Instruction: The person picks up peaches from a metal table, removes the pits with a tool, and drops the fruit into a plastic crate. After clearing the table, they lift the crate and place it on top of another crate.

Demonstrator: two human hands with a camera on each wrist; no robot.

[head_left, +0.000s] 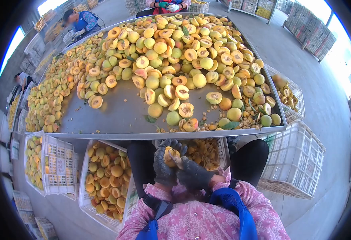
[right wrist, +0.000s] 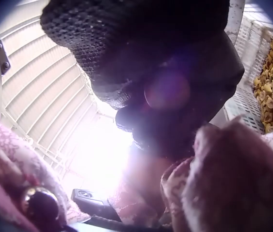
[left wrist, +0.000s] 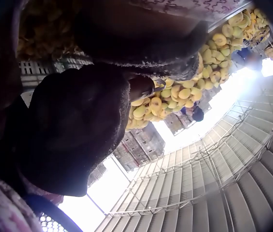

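Observation:
In the head view, my left hand [head_left: 164,166], in a dark glove, holds a yellow peach [head_left: 170,157] in its curled fingers above my lap. My right hand [head_left: 195,174], gloved too, is close against it, its fingers curled round a small thin tool [head_left: 178,161] that meets the fruit's cut side. I cannot tell the tool's exact kind. A shiny bit of it [left wrist: 159,85] shows between the gloves in the left wrist view. Dark glove fabric [right wrist: 151,63] fills much of the right wrist view and hides the fruit.
A metal-rimmed table [head_left: 115,120] in front bears heaped peaches [head_left: 159,48], many halved, with loose pits near its edge. Below are a crate of peach halves [head_left: 83,196] and a crate of scraps [head_left: 224,154]. A white crate [head_left: 295,160] stands right. Other people work around the table.

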